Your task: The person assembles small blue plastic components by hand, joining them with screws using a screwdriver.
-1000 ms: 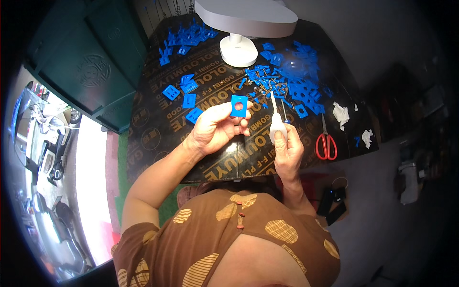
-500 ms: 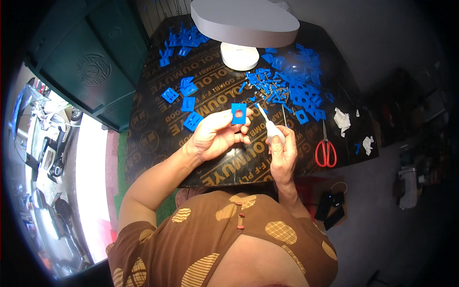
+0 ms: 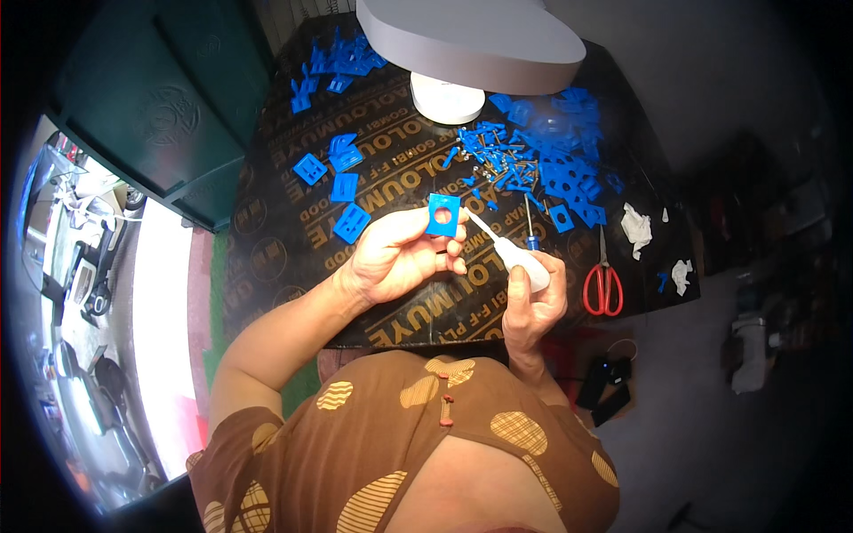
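In my left hand [image 3: 391, 258], pinched between thumb and fingers, is a small blue rectangular plate [image 3: 433, 224] with a round hole; skin shows through the hole. My right hand [image 3: 536, 306] is closed round a white pear-shaped handle [image 3: 526, 266] with a thin pale tip [image 3: 482, 225]; its exact kind is unclear. That tip points toward the plate's right edge, close to my left fingertips; whether they touch cannot be told. Just beyond my right hand is a blue-handled screwdriver [image 3: 532, 240], partly hidden by the hand.
Several blue plates [image 3: 344, 186] lie left on the dark printed tabletop [image 3: 293, 258]. A blue heap [image 3: 338, 58] sits far left, with screws and blue pieces [image 3: 498, 160] opposite. Red-handled scissors [image 3: 602, 290] and crumpled white paper [image 3: 636, 229] lie right. A white lamp [image 3: 471, 44] overhangs the back.
The white-handled tool has tilted, its tip swinging left and down toward the plate. My right hand has shifted slightly right and nearer me, uncovering the screwdriver's blue handle. My left hand keeps its hold.
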`<state>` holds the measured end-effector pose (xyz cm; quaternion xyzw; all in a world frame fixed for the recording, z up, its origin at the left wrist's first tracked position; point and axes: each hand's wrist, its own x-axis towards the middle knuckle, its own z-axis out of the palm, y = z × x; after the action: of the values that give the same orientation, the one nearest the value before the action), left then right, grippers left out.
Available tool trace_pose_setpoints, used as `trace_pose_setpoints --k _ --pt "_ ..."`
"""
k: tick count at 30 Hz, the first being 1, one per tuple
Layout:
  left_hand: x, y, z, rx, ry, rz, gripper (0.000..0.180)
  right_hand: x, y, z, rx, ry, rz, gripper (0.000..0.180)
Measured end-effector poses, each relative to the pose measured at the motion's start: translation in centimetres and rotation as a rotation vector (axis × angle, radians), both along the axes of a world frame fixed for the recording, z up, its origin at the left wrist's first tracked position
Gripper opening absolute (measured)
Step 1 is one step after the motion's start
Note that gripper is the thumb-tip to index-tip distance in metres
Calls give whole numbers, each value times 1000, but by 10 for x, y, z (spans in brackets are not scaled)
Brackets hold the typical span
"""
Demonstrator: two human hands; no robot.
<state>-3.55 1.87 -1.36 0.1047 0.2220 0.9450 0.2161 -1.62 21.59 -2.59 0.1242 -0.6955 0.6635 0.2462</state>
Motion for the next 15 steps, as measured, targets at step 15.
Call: trace_pose_setpoints --k 15 --pt "1 2 -4 -1 0 -40 38 0 -7 7 81 141 -72 18"
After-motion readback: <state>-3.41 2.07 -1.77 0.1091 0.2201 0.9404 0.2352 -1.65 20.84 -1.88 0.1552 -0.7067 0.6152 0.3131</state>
